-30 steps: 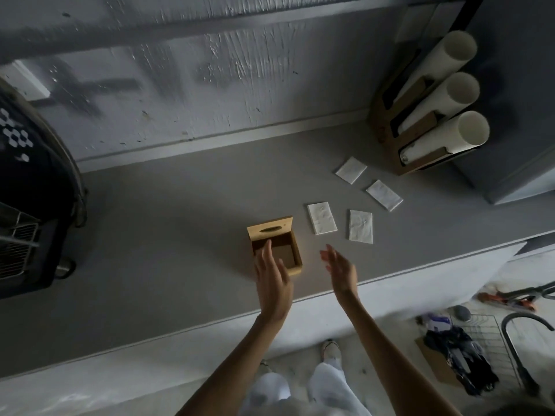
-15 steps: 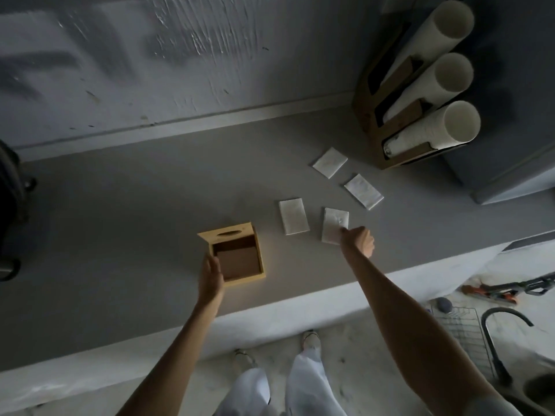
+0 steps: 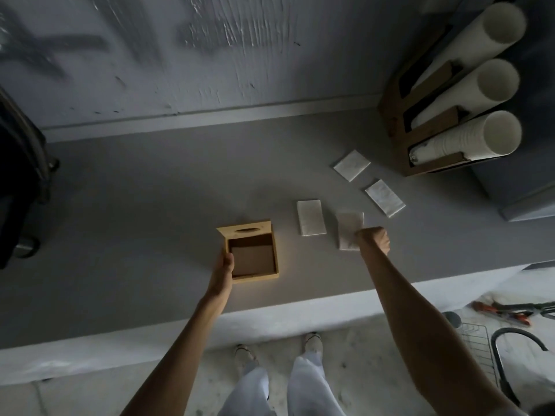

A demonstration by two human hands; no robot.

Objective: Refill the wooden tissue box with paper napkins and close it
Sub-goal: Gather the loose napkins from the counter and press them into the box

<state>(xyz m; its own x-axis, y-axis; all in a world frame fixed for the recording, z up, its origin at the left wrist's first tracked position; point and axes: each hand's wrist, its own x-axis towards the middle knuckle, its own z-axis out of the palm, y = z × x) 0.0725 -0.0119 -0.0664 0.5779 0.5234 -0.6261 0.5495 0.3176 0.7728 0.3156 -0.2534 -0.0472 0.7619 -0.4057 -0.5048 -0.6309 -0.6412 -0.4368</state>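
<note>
Four paper napkins lie on the desk [image 3: 120, 223]; the right hand [image 3: 374, 240] pinches the nearest napkin [image 3: 348, 229] in closed fingers, while left hand [image 3: 223, 270] fingers clasp the open wooden tissue box [image 3: 250, 253], steadying it for loading.

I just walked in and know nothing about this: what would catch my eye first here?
An open wooden tissue box sits empty mid-counter, steadied by the left hand. Right of it, the right hand pinches one of four white paper napkins. Far right, a holder carries three tall stacks of paper cups.
</note>
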